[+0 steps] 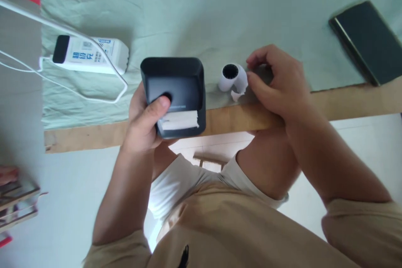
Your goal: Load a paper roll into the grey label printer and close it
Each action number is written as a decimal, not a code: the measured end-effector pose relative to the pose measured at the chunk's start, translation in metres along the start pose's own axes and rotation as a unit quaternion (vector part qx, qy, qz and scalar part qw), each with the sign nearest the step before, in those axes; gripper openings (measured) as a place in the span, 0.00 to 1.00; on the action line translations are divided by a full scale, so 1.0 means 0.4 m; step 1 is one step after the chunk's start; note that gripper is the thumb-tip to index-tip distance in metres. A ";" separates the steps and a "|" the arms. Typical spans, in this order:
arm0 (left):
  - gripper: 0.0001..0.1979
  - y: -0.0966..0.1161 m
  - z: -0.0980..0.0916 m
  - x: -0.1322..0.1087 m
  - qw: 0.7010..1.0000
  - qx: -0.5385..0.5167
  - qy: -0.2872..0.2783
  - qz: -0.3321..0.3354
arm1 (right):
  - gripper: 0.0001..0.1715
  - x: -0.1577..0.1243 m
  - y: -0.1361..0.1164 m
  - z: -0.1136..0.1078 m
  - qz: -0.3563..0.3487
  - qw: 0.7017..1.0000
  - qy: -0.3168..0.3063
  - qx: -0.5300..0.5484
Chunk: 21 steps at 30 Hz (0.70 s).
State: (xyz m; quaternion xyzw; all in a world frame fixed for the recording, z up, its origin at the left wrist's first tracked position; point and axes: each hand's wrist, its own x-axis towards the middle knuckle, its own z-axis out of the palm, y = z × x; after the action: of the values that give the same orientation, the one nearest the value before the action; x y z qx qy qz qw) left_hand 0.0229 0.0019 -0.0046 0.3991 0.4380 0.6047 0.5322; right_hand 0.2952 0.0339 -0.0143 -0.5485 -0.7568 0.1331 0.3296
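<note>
My left hand [143,119] is closed around a black portable thermal printer [176,92], the thumb pressed on its upper face. A strip of white paper [182,120] with a torn right edge shows in the printer's slot. To the right, a small white paper roll [224,81] with a dark core stands on the cloth, its torn loose end curling toward me. My right hand [279,79] rests at the table edge just right of the roll. Its thumb and forefinger are curled and apart, close to the loose paper; whether they touch it I cannot tell.
A white power bank [92,55] with blue print lies at the left, a white cable [121,96] looping past it. A dark flat case [367,42] lies at the right. Green cloth [201,12] covers the table up to its wooden front edge [238,118].
</note>
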 end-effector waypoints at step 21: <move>0.20 0.015 -0.029 0.028 0.988 -0.001 -0.122 -0.097 | 0.17 0.000 -0.021 -0.016 0.082 0.996 -0.007 0.022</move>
State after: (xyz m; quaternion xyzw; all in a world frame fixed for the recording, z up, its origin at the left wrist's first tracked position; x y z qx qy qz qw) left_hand 0.0089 0.0114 -0.0023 0.4247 0.4061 0.4973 0.6382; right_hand 0.2931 0.0301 -0.0050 -0.6004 -0.7086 0.1803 0.3238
